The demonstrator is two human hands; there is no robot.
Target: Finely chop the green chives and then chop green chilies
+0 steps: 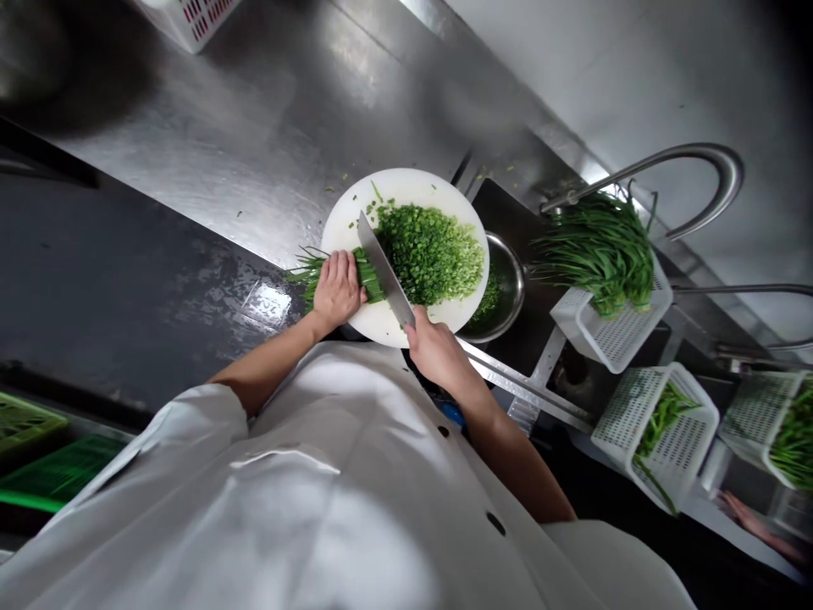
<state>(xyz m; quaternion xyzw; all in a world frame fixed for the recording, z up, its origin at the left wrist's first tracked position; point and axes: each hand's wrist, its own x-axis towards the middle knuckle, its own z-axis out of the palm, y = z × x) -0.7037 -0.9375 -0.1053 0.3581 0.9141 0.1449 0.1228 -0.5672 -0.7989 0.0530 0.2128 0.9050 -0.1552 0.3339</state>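
A round white cutting board [406,182] lies on the steel counter. My left hand [338,290] holds down a bunch of scallions [369,278] at the board's left side, its long green ends reaching past the rim. The handle of a broad-bladed kitchen knife [384,269] is gripped in my right hand [433,346]. Its blade slants between the bunch and a heap of chopped scallions [428,254], dark green toward the left and paler toward the right. Partly under the board's right edge, a metal bowl [517,288] contains more chopped green bits.
Whole scallions [600,250] fill a white basket [613,339] by the sink. Further right are a second basket [619,415] with some green stalks and a third basket [755,411]. A curved faucet [724,161] arches over the sink. Another person's hand [749,517] shows at lower right.
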